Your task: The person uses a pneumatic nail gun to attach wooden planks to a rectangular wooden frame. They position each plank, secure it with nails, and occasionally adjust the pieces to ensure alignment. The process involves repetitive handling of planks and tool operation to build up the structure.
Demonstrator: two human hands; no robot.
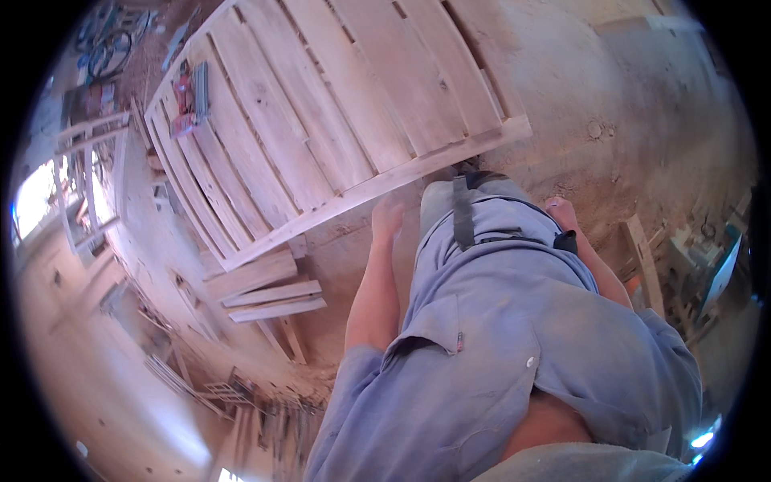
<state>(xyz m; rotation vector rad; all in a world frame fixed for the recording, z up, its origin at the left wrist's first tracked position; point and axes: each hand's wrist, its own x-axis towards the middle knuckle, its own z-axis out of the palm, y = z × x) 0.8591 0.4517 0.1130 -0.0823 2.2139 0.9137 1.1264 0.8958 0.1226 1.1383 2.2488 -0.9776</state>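
Note:
My left hand (389,218) hangs beside my left thigh, just short of the near edge of a large slatted wooden panel (309,88). Motion smears its fingers, and I make out nothing held in it. My right hand (560,210) is down by my right hip, over the dusty floor, its fingers mostly hidden from above. The panel is made of pale planks laid side by side with narrow gaps, and a long rail (377,189) runs along its near edge. On its far left part lies a red and grey tool (190,100), too blurred to name surely.
Short boards (273,299) are stacked under the panel's left corner. A wooden frame (92,181) stands at the far left. Timber strips (277,434) lean at the lower left. Upright boards (645,261) and clutter are on the right. Dusty brown floor (594,132) lies beyond the panel's right end.

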